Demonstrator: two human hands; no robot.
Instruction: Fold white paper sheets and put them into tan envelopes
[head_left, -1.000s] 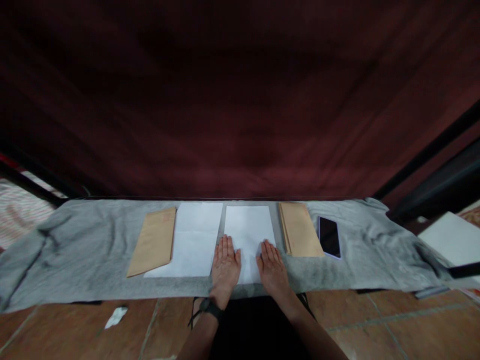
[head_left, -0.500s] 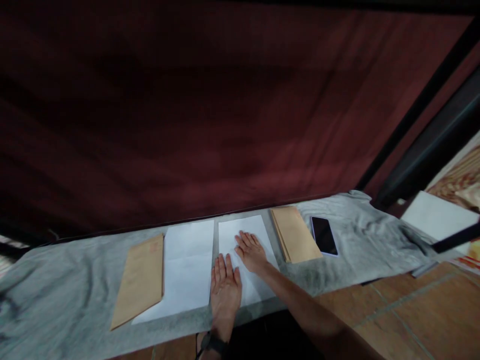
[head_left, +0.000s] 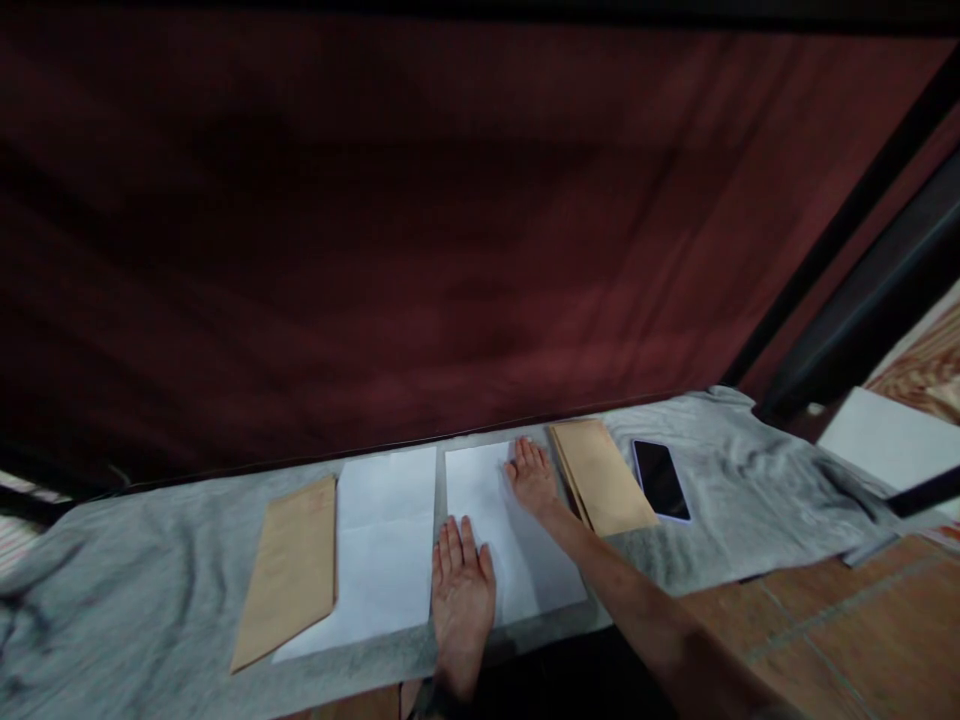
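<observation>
A white sheet of paper [head_left: 480,480] lies on the grey cloth in front of me. My left hand [head_left: 463,590] rests flat on its left edge, fingers stretched out. At the far right corner of the same sheet, my right hand [head_left: 532,477] lies flat with its fingers extended. Another white sheet [head_left: 386,540], with faint creases, is just to the left. A brown envelope [head_left: 289,570] overlaps that sheet's left side. Right of my right hand is a small stack of brown envelopes [head_left: 604,475].
A phone [head_left: 661,480] with a dark screen lies right of the envelope stack. The grey cloth [head_left: 150,570] covers a long narrow surface against a dark red panel [head_left: 465,250]. A white board-like object [head_left: 892,440] is at the far right, above the tiled floor [head_left: 840,620].
My right hand has slid outward from the middle of the sheet to its far right corner. My left hand stays flat at the left edge. The view has shifted slightly.
</observation>
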